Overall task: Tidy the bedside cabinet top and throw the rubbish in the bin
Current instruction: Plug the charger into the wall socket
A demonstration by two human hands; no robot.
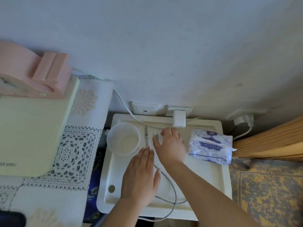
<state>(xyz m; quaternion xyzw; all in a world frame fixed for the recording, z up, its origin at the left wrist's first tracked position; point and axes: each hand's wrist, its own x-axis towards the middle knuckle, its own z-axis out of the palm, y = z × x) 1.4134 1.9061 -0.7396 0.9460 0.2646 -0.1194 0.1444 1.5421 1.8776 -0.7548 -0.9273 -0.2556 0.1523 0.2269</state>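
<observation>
Nearest to us, our 2 bare forearms reach over the front edge of the white bedside cabinet top [213, 181]. Our left hand [141, 179] lies flat, palm down, in the middle of the surface, its fingers [146, 154] straight, together and gripping nothing; their tips touch the near end of a thin pen-like stick [146, 135] that points toward the back edge. Our right hand [172, 145] rests palm down just beyond it, nearer the back edge, its fingers [165, 132] spread loosely and closed on nothing. Its thumb lies against a grey USB cable [170, 185], whose plug [155, 133] sits just beside the stick; whether the thumb presses it we cannot tell. The cable loops under our arms, toward the front edge and over it.

At the back left corner stands a clear plastic tub [123, 138], open, with nothing visible inside. A small round coin-like disc [112, 188] lies near the front left corner. By the right edge lies a soft pack of tissues [211, 145], blue-patterned, with 1 sheet sticking out. At the back edge a white charger [179, 118] sits in a wall socket [188, 110], and a white cord [124, 104] crosses the back of the surface toward it.

To the left, a lace-patterned cloth [73, 145] carries a cream appliance [32, 128] with a pink object [49, 71] on top.
</observation>
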